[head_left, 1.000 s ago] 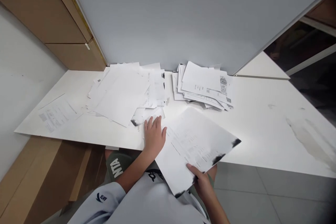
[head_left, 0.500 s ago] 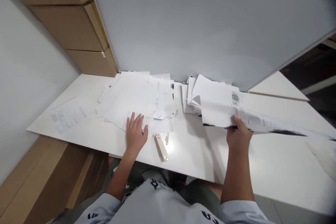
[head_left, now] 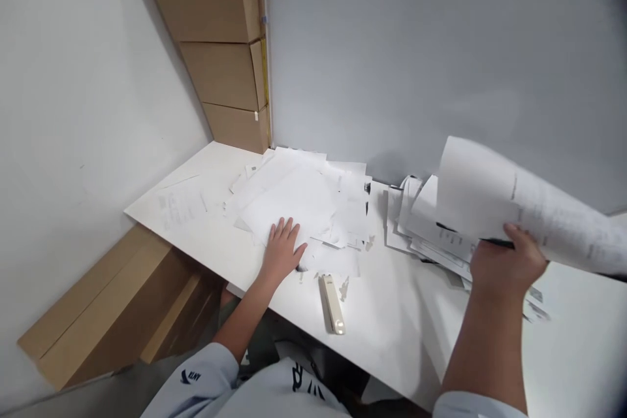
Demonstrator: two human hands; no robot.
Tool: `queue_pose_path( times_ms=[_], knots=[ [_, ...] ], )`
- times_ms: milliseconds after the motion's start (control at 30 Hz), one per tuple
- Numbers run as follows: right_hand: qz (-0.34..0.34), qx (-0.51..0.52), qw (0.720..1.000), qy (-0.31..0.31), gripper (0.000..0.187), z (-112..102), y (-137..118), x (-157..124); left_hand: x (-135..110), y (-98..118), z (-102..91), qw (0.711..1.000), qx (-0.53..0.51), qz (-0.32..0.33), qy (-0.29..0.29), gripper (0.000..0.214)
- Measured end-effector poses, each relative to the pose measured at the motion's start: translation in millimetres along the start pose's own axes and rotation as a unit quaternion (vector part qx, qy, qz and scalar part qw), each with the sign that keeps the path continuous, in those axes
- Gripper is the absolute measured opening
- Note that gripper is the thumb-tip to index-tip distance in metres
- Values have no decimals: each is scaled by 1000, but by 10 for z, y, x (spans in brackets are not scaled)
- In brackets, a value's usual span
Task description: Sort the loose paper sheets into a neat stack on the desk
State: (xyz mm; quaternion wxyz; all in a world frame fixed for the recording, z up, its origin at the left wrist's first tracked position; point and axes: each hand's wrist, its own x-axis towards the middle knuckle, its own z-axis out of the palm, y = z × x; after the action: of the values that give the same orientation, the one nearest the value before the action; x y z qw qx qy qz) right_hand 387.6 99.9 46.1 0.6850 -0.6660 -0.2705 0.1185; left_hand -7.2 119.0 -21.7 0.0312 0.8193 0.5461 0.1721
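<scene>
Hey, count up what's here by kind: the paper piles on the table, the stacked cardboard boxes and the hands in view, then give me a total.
Paper piles: 2 (left pile, right pile)
Stacked cardboard boxes: 3
Hands: 2 (left hand, right hand)
Total: 7

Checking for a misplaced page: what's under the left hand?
The left hand rests on the edge of a loose white paper pile; the sheets beneath the palm are covered, so their print cannot be seen.

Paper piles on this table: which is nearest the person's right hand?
The right-hand stack, just below the right hand; the other pile sits by the left hand.
</scene>
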Motion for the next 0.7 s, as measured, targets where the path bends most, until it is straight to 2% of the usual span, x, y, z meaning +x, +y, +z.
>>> queue_pose_path(
  times_ms=[67,133,200,333,400,433,500,533,567,633,667,700],
  knots=[
    [73,82,994,20,39,95,36,47,0,15,-13,1000,-4,6,-5,51],
    [194,167,966,41,38,168,128,77,-3,33,-26,1000,-10,17,-2,50],
    [279,204,937,48,37,216,209,109,-11,46,-39,999,-23,31,12,46],
    [290,222,930,40,33,229,167,98,-28,31,-51,994,-66,75,45,32],
    [325,218,920,-29,24,186,53,-107,-33,15,-44,991,-81,85,60,32],
    [353,206,907,-96,23,157,-14,-290,-37,9,-37,990,-85,84,68,33],
    [403,159,855,-286,34,108,-140,-795,-46,12,-13,989,-96,69,85,33],
    [398,134,834,-358,39,99,-194,-1086,-51,20,1,988,-108,57,93,33],
    [384,103,819,-413,43,106,-241,-1371,-54,28,13,986,-127,44,102,33],
    [307,43,826,-470,49,182,-322,-1841,-52,30,18,972,-192,4,138,29],
    [246,12,844,-477,48,251,-360,-1996,-45,10,1,955,-238,-35,177,26],
    [179,-16,865,-469,46,337,-400,-2090,-33,-31,-32,924,-289,-91,232,26]
  ],
)
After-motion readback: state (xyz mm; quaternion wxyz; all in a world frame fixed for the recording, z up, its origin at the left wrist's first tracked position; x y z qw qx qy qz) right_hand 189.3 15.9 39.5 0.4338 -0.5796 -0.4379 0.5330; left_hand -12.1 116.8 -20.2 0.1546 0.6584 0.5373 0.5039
